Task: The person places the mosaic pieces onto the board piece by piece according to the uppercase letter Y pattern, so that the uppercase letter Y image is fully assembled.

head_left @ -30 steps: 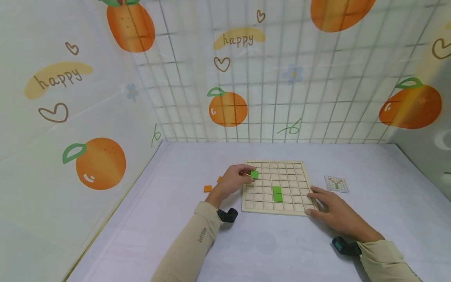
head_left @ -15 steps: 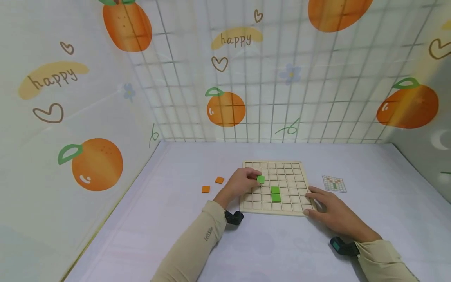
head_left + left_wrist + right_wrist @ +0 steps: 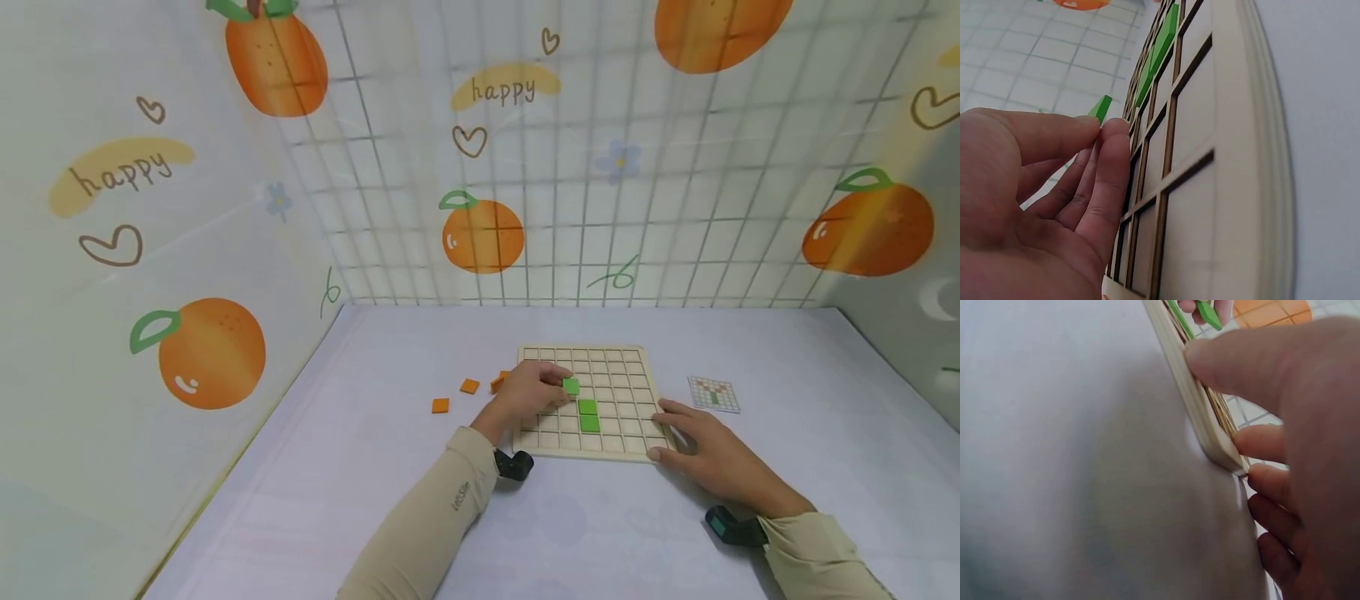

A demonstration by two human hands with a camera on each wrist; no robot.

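Observation:
My left hand (image 3: 527, 392) pinches a small green square tile (image 3: 571, 387) between thumb and fingertips. It holds the tile over the wooden grid board (image 3: 622, 379); in the left wrist view this green tile (image 3: 1103, 109) stands tilted, apart from the board. Two more green tiles (image 3: 589, 423) lie in neighbouring cells, one behind the other, just in front of the held one. At the board's near right corner rests my right hand (image 3: 712, 450), thumb on the front edge and fingertips along the right side, as the right wrist view shows close up.
Left of the board lie a few orange tiles (image 3: 440, 406), one partly hidden behind my left hand. A small pattern card (image 3: 714, 394) sits to the right of the board. Printed cloth walls (image 3: 405, 208) stand behind and beside the white tabletop (image 3: 360, 375).
My left hand has carried the green tile rightward and slightly nearer, from the board's left side toward the two laid green tiles. The right hand has kept its place at the corner.

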